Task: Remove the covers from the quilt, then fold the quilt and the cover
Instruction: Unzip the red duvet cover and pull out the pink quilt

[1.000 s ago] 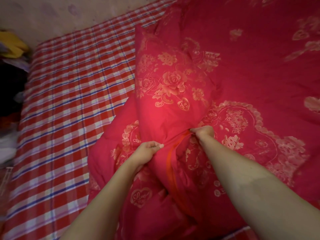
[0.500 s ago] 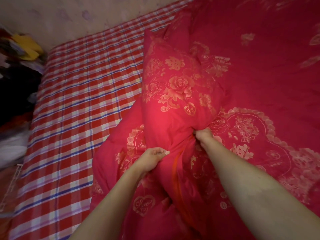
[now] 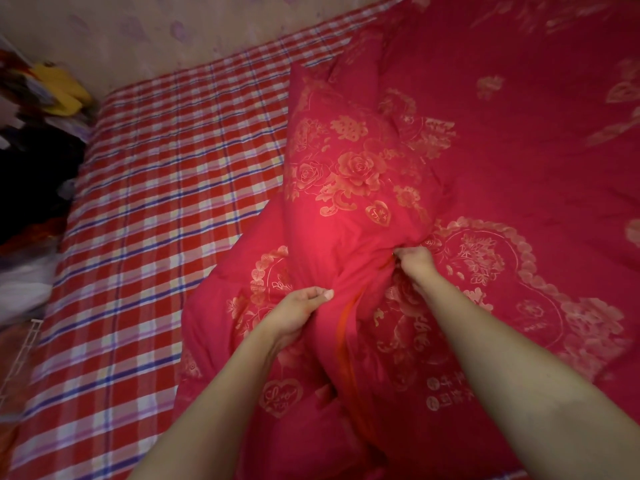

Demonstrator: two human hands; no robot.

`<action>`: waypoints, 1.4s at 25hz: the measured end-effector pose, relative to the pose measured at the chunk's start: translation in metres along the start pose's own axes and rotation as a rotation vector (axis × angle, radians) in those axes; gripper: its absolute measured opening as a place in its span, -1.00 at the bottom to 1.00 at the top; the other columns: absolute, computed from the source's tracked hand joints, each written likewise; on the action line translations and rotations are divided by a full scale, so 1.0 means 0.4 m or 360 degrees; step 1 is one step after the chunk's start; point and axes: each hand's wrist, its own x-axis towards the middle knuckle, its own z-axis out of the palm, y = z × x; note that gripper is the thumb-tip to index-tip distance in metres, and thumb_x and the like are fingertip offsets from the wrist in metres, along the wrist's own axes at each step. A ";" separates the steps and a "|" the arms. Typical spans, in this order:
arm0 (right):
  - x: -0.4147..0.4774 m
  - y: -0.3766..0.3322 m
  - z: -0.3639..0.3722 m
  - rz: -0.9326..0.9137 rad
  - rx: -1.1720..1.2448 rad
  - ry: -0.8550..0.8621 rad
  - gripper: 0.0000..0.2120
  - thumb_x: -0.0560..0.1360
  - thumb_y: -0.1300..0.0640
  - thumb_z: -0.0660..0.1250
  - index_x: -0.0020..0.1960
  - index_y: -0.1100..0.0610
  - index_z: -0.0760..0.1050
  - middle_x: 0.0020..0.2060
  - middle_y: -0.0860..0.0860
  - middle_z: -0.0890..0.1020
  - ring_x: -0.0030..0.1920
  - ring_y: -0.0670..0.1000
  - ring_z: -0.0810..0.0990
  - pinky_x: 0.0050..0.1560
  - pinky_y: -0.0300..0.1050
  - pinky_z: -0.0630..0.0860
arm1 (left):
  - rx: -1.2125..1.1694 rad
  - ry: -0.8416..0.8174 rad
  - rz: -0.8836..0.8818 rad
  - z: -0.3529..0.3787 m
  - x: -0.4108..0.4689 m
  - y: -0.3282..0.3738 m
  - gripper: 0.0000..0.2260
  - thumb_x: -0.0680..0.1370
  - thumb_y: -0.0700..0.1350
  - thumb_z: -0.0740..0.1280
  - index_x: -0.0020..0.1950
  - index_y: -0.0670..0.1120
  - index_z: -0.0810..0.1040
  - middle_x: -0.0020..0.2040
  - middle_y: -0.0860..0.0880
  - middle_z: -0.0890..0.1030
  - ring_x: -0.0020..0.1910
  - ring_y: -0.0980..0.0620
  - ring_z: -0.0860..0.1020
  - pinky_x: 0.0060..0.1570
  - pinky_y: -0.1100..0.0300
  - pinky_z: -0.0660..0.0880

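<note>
A red quilt cover point(image 3: 502, 188) with gold roses and hearts lies over the right half of the bed, bunched into a raised ridge in the middle. An orange zipper strip point(image 3: 346, 327) runs down the fabric between my arms. My left hand point(image 3: 298, 313) grips a fold of the cover left of the strip. My right hand point(image 3: 414, 259) pinches the cover at the strip's upper end. The quilt inside is hidden by the cover.
A red, white and blue plaid sheet point(image 3: 156, 220) covers the mattress on the left. Beyond the bed's left edge lies a pile of clothes with a yellow piece point(image 3: 62, 91). A patterned wall point(image 3: 173, 32) runs along the far side.
The view has shifted slightly, so the bed sits further right. Both hands keep their hold on the cover; the right hand has drawn a little nearer along the orange strip.
</note>
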 end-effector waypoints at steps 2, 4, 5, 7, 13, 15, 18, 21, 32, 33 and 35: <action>0.011 -0.003 0.003 0.0324 0.0433 0.0015 -0.77 0.50 0.27 0.33 -0.33 0.21 0.44 -0.64 0.00 0.48 -0.64 -0.07 0.42 -0.63 -0.32 0.27 | -0.0021 -0.0013 0.0010 0.013 -0.008 0.006 -0.84 0.59 -0.21 0.24 -0.17 -0.14 0.52 -0.36 -0.01 0.63 -0.42 0.15 0.57 -0.35 0.32 0.50; 0.015 -0.010 0.009 0.0545 0.0455 -0.0226 -0.71 0.49 0.21 0.35 -0.37 0.13 0.37 -0.74 -0.09 0.39 -0.75 -0.19 0.30 -0.68 -0.43 0.14 | -0.0033 -0.0009 0.0026 0.018 -0.016 0.008 -0.86 0.59 -0.20 0.24 -0.14 -0.16 0.53 -0.34 -0.03 0.63 -0.40 0.14 0.57 -0.35 0.31 0.52; 0.013 -0.012 0.012 0.0639 0.0414 -0.0378 -0.67 0.51 0.16 0.34 -0.38 0.10 0.32 -0.76 -0.11 0.35 -0.76 -0.20 0.26 -0.66 -0.42 0.12 | -0.0037 -0.0009 0.0034 0.016 -0.021 0.005 -0.87 0.59 -0.19 0.24 -0.12 -0.16 0.53 -0.29 -0.05 0.63 -0.36 0.12 0.57 -0.30 0.30 0.53; 0.017 -0.008 0.021 0.0790 0.0400 -0.0510 -0.63 0.52 0.09 0.32 -0.40 0.08 0.26 -0.76 -0.11 0.31 -0.76 -0.19 0.22 -0.59 -0.36 0.12 | -0.0041 -0.0017 0.0046 0.008 -0.026 -0.001 -0.88 0.58 -0.17 0.26 -0.10 -0.16 0.54 -0.21 -0.08 0.62 -0.26 0.07 0.56 -0.18 0.26 0.52; 0.020 -0.012 0.074 0.0838 0.0831 -0.0246 -0.59 0.55 0.20 0.26 -0.42 0.10 0.20 -0.81 -0.08 0.25 -0.81 -0.15 0.17 -0.75 -0.44 0.13 | -0.0044 0.0000 0.0043 0.012 -0.029 -0.001 -0.88 0.58 -0.17 0.27 -0.12 -0.15 0.56 -0.25 -0.05 0.64 -0.31 0.10 0.57 -0.20 0.27 0.53; 0.013 -0.012 0.088 0.0775 0.1171 -0.0082 -0.64 0.53 0.29 0.27 -0.40 0.14 0.27 -0.78 -0.06 0.34 -0.79 -0.15 0.28 -0.73 -0.37 0.28 | -0.0056 0.0002 0.0047 0.013 -0.030 -0.002 -0.87 0.58 -0.17 0.27 -0.12 -0.15 0.56 -0.25 -0.05 0.64 -0.31 0.10 0.57 -0.19 0.27 0.52; 0.001 -0.015 0.096 0.0651 0.1264 0.0137 -0.78 0.43 0.31 0.37 -0.35 0.15 0.42 -0.55 -0.01 0.59 -0.56 -0.09 0.54 -0.48 -0.24 0.53 | -0.0065 0.0008 0.0057 0.016 -0.034 0.000 -0.87 0.58 -0.18 0.26 -0.13 -0.15 0.55 -0.27 -0.04 0.64 -0.31 0.11 0.56 -0.20 0.28 0.52; -0.003 -0.024 0.083 0.0134 0.0252 0.0311 -0.82 0.36 0.26 0.37 -0.38 0.15 0.44 -0.29 0.05 0.61 -0.21 0.06 0.58 -0.23 -0.05 0.43 | -0.0042 0.0012 0.0075 0.012 -0.036 -0.001 -0.86 0.59 -0.18 0.25 -0.12 -0.15 0.55 -0.25 -0.05 0.63 -0.29 0.10 0.55 -0.18 0.27 0.50; -0.040 -0.090 0.055 -0.0459 -0.1666 0.0040 -0.63 0.51 0.21 0.14 0.28 0.25 0.43 0.26 0.18 0.44 0.25 0.19 0.47 0.28 0.03 0.33 | 0.0053 0.0045 0.0093 0.024 -0.039 0.014 -0.86 0.58 -0.18 0.28 -0.17 -0.13 0.54 -0.35 0.01 0.62 -0.40 0.15 0.54 -0.31 0.33 0.50; -0.051 -0.109 0.046 -0.0539 -0.1688 0.0071 -0.64 0.51 0.21 0.14 0.28 0.26 0.42 0.25 0.18 0.44 0.25 0.19 0.47 0.27 0.03 0.33 | 0.0071 0.0067 0.0127 0.033 -0.040 0.025 -0.85 0.57 -0.17 0.28 -0.18 -0.13 0.54 -0.36 0.00 0.60 -0.41 0.15 0.51 -0.34 0.33 0.47; -0.071 -0.160 0.013 -0.0691 -0.1693 0.0133 -0.64 0.51 0.22 0.16 0.28 0.29 0.40 0.24 0.20 0.45 0.24 0.20 0.47 0.26 0.04 0.34 | 0.0205 0.0141 0.0235 0.060 -0.035 0.065 -0.81 0.57 -0.15 0.29 -0.25 -0.11 0.51 -0.45 0.04 0.50 -0.49 0.18 0.40 -0.45 0.38 0.35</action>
